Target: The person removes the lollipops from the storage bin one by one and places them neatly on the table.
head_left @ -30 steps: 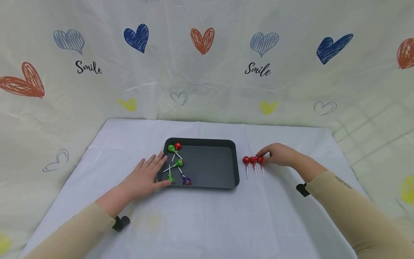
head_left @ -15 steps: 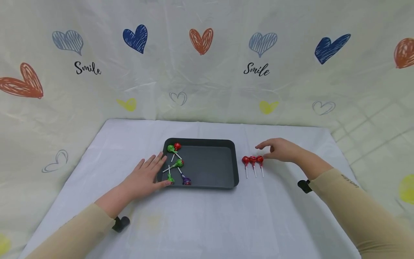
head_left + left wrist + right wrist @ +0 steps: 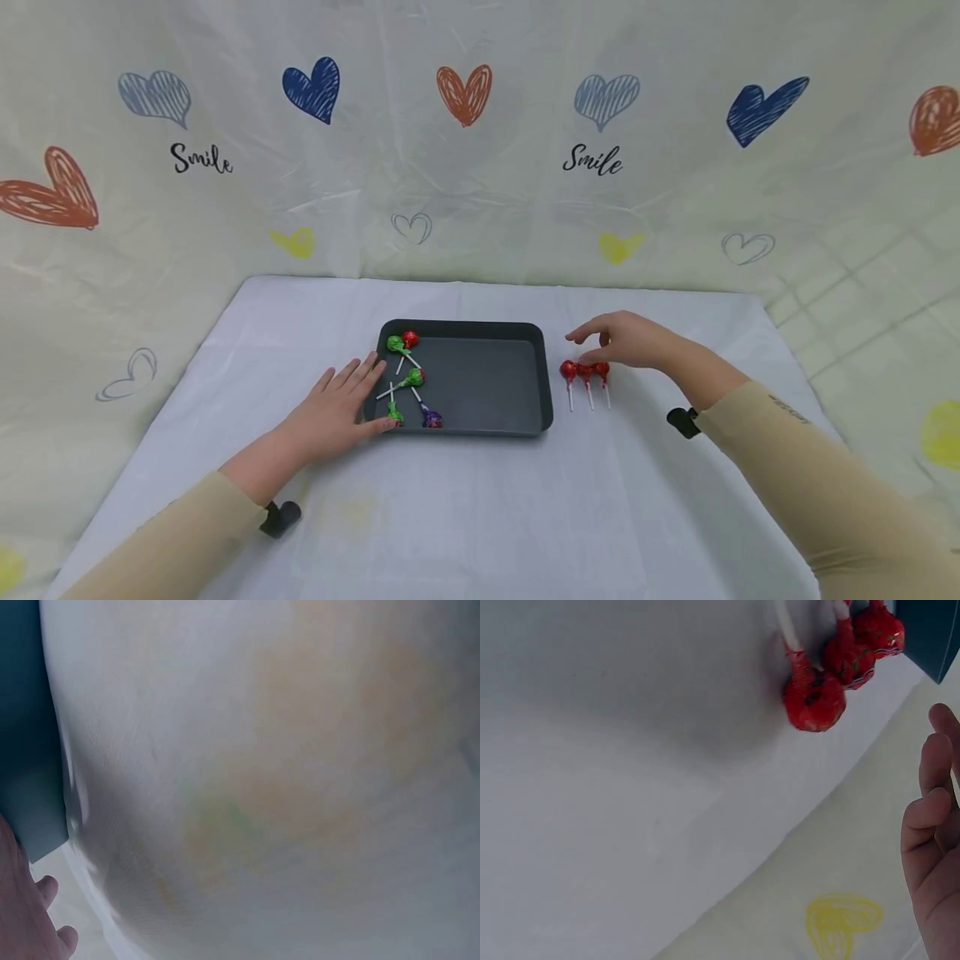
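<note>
Red lollipops (image 3: 586,374): presumably light, rigid, slick-wrapped; grasp by sticks (image 3: 786,624); right hand (image 3: 633,340) above, fingers loosely bent, empty; left hand (image 3: 330,421) spread, unclenched, on tray (image 3: 487,383) edge

R hand (image 3: 633,340) now further L vs 0.5 s ago; thumb & index, at rightmost red lolly (image 3: 602,369) 1 s ago, now spread, tray (image 3: 546,375) nearer index tip.

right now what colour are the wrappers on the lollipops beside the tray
Red on all three lollipops, showing best in the right wrist view.
</note>
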Action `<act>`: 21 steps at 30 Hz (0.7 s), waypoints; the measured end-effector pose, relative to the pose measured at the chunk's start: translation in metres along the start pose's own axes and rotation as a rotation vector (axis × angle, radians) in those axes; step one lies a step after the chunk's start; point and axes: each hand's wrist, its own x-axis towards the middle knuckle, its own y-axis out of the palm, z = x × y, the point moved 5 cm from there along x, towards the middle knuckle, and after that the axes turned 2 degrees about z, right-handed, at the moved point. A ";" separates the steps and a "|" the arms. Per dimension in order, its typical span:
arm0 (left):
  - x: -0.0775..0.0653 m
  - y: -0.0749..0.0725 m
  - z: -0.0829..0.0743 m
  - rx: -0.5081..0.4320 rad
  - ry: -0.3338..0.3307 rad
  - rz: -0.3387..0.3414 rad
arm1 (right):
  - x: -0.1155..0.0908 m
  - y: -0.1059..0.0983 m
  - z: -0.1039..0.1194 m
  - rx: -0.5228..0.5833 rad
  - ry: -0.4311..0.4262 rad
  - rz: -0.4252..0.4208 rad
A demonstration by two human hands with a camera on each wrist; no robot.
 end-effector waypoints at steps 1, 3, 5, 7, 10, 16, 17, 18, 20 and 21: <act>0.000 0.000 0.000 0.001 0.000 -0.001 | 0.002 0.000 0.005 0.001 -0.009 0.004; 0.001 0.000 0.000 0.003 -0.002 -0.002 | 0.007 0.001 0.015 -0.004 -0.032 0.013; 0.001 0.000 0.000 0.004 -0.004 -0.003 | 0.011 0.002 0.025 -0.003 -0.059 0.021; 0.001 0.000 0.000 0.003 -0.004 -0.004 | 0.016 0.003 0.035 -0.006 -0.084 0.031; 0.002 0.000 0.000 0.008 -0.005 -0.003 | 0.024 0.008 0.052 -0.020 -0.113 0.062; 0.002 -0.001 -0.002 0.008 0.000 0.001 | 0.040 0.022 0.086 -0.044 -0.182 0.129; 0.002 -0.001 -0.002 0.001 0.004 0.001 | 0.043 0.026 0.092 -0.050 -0.195 0.138; 0.001 -0.002 -0.003 -0.002 0.005 0.002 | 0.046 0.028 0.098 -0.058 -0.211 0.150; 0.001 -0.002 -0.004 -0.008 0.005 0.005 | 0.051 0.034 0.111 -0.086 -0.237 0.169; 0.000 -0.002 -0.004 -0.011 0.008 0.000 | 0.054 0.036 0.118 -0.104 -0.246 0.176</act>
